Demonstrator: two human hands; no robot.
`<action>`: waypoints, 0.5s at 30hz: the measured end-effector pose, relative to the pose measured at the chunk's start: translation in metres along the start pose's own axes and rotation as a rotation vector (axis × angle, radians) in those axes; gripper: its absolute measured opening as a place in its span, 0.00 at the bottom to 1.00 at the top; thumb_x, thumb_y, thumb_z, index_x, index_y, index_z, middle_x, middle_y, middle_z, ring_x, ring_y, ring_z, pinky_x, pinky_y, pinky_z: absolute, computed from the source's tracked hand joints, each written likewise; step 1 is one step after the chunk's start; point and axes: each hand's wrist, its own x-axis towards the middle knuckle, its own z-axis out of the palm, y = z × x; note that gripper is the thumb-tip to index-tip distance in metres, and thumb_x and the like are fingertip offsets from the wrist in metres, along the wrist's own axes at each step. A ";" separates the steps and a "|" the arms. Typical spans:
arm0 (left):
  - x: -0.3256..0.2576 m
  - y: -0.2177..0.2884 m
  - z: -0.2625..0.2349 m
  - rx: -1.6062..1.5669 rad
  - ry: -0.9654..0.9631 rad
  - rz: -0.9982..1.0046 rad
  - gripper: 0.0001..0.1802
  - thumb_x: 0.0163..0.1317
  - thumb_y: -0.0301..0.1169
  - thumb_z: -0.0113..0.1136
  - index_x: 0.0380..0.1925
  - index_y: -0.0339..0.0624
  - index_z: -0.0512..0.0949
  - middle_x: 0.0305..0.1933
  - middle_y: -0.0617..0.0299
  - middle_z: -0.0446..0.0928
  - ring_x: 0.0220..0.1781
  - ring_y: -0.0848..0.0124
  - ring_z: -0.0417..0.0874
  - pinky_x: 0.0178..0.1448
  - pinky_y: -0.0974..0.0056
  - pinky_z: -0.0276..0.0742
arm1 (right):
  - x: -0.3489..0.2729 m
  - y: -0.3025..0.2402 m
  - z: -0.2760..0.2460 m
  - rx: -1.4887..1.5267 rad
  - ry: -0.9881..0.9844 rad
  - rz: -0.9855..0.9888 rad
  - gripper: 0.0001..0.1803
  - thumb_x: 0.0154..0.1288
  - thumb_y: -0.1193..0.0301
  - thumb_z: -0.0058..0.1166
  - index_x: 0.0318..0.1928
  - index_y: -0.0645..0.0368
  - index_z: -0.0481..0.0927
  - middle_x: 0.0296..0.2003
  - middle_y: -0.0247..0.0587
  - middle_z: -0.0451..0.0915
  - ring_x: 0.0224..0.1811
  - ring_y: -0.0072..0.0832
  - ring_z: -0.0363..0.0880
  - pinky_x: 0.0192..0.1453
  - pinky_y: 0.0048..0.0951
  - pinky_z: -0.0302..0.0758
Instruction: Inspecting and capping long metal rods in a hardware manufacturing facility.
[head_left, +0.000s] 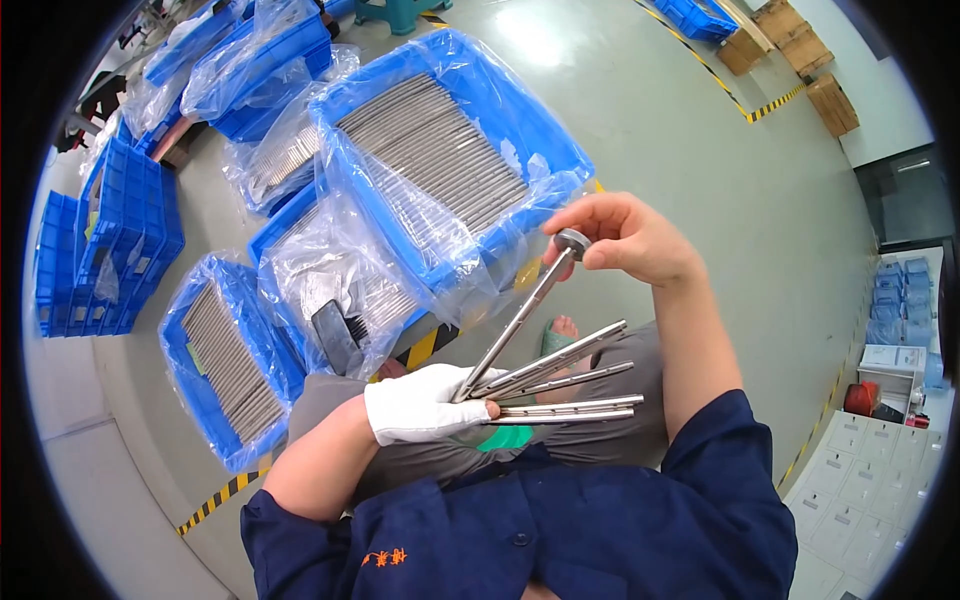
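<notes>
What lies where before us

Ahead, left of centre, we see a large blue rectangular plastic bin (550,128) with rows of thin silver metal rods (430,150) in it. Left of it and nearer sits a narrow blue plastic bin (268,340) of like rods; stacked blue plastic crates (125,200) stand farther left, beyond it. Nearest us, perforated silver metal tubes (565,356) fan out rightward from the white-gloved left hand (415,405) — and a slanting silver metal rod (518,322) runs forward to a round grey metal disc (572,240) in the bare right hand (632,240).
</notes>
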 end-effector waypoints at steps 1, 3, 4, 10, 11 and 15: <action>0.000 0.000 0.000 0.003 -0.012 -0.009 0.27 0.66 0.43 0.52 0.61 0.41 0.67 0.30 0.69 0.72 0.32 0.80 0.66 0.36 0.71 0.67 | -0.002 -0.001 0.000 -0.014 0.000 -0.024 0.21 0.54 0.76 0.63 0.50 0.63 0.77 0.40 0.41 0.81 0.43 0.27 0.80 0.47 0.28 0.77; 0.002 -0.002 0.001 -0.024 -0.040 -0.019 0.27 0.66 0.44 0.52 0.60 0.42 0.67 0.26 0.70 0.70 0.29 0.80 0.65 0.34 0.71 0.66 | -0.006 -0.006 0.001 -0.098 0.007 -0.040 0.20 0.54 0.78 0.63 0.50 0.62 0.78 0.39 0.39 0.81 0.43 0.25 0.80 0.47 0.27 0.77; 0.004 -0.002 0.002 -0.044 -0.051 -0.013 0.27 0.66 0.44 0.52 0.60 0.42 0.67 0.26 0.70 0.69 0.28 0.80 0.65 0.34 0.71 0.66 | -0.008 -0.008 0.001 -0.171 0.013 -0.032 0.20 0.53 0.79 0.64 0.49 0.62 0.78 0.39 0.38 0.81 0.44 0.24 0.79 0.47 0.26 0.77; 0.002 0.001 0.001 -0.157 -0.079 -0.072 0.28 0.66 0.44 0.53 0.61 0.43 0.67 0.24 0.70 0.68 0.26 0.79 0.65 0.32 0.70 0.65 | 0.000 -0.004 0.008 -0.142 0.026 0.062 0.21 0.50 0.80 0.66 0.48 0.62 0.79 0.39 0.36 0.81 0.44 0.22 0.79 0.49 0.25 0.76; 0.002 0.002 0.001 -0.179 -0.082 -0.073 0.28 0.66 0.44 0.53 0.61 0.43 0.67 0.24 0.70 0.68 0.26 0.79 0.65 0.31 0.70 0.65 | 0.000 -0.001 0.008 -0.124 0.035 0.053 0.21 0.50 0.80 0.66 0.47 0.62 0.79 0.39 0.36 0.81 0.43 0.22 0.79 0.49 0.25 0.76; 0.009 0.000 0.003 -0.081 -0.066 -0.011 0.27 0.64 0.42 0.54 0.60 0.43 0.68 0.25 0.71 0.69 0.27 0.80 0.66 0.31 0.71 0.66 | -0.014 0.001 -0.015 -0.232 0.089 0.057 0.20 0.52 0.77 0.64 0.48 0.64 0.77 0.39 0.40 0.81 0.43 0.26 0.79 0.49 0.27 0.76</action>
